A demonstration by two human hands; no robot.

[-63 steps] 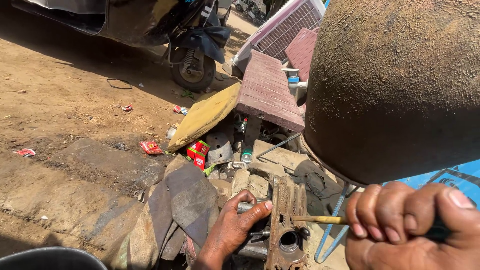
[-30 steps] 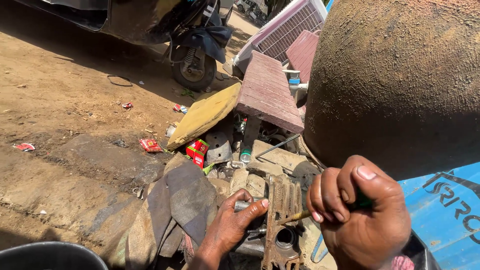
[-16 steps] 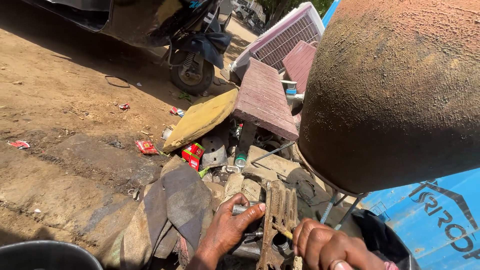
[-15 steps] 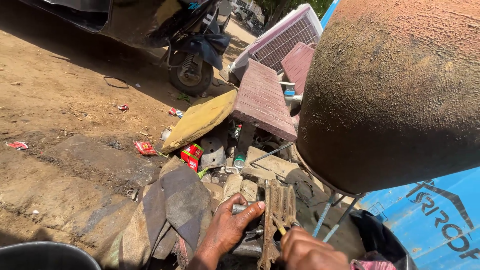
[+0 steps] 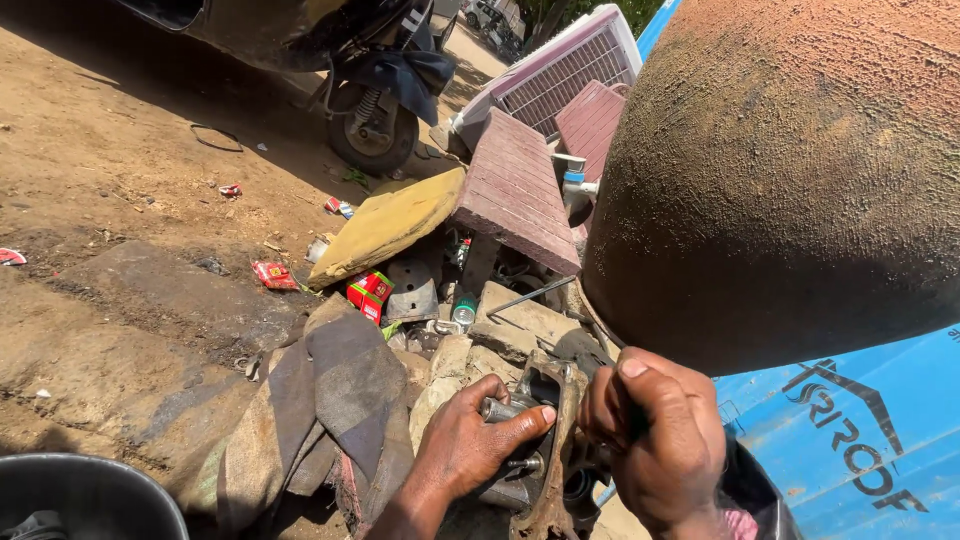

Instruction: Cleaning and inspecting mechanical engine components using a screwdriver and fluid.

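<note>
The left hand clasped a grimy, rust-brown metal casting, thumb pressed over a short steel stub on its side. Just right of it, the right hand was fisted around a dark tool handle. The casting stood lengthwise, running away from the hands. Beyond lay stones, a yellow cushion and a scooter wheel.

Open dirt ground lies left — big clay pot crowds the right
</note>
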